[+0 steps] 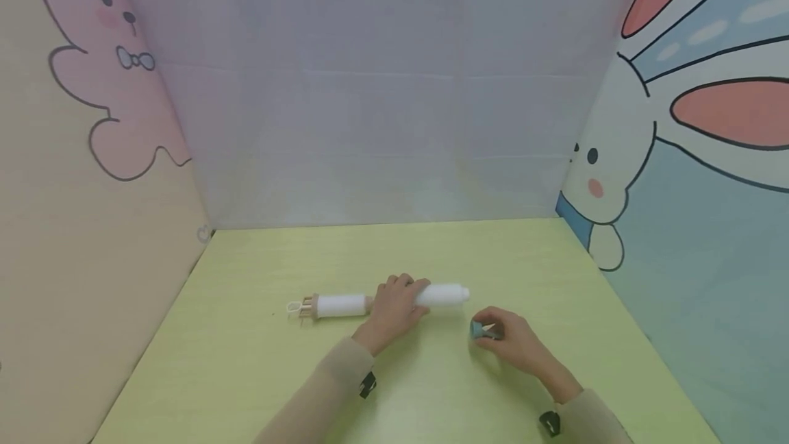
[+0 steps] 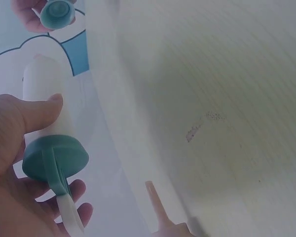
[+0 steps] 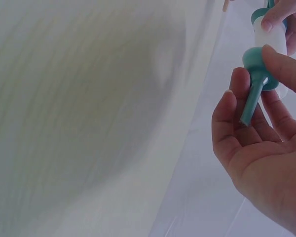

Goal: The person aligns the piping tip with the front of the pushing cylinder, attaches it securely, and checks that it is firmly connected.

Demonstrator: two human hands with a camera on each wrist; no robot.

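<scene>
My left hand (image 1: 393, 308) grips a white cylinder (image 1: 445, 294) lying crosswise above the table. In the left wrist view, the thumb presses its side near a flared green collar (image 2: 55, 158), from which a green arm with a white end (image 2: 70, 215) sticks out. My right hand (image 1: 518, 342) pinches a small green cup-shaped piece (image 1: 476, 329) between thumb and fingers. That piece has a narrow stem (image 3: 251, 101) pointing into the palm in the right wrist view. The cup and the white cylinder stand apart in the head view.
Left of my left hand lies a similar white cylinder (image 1: 341, 305) with pinkish-beige ends, thin prongs and a white loop (image 1: 294, 307). The yellow-green table (image 1: 246, 375) is walled by a pale back sheet (image 1: 382, 122) and printed side panels (image 1: 709, 259).
</scene>
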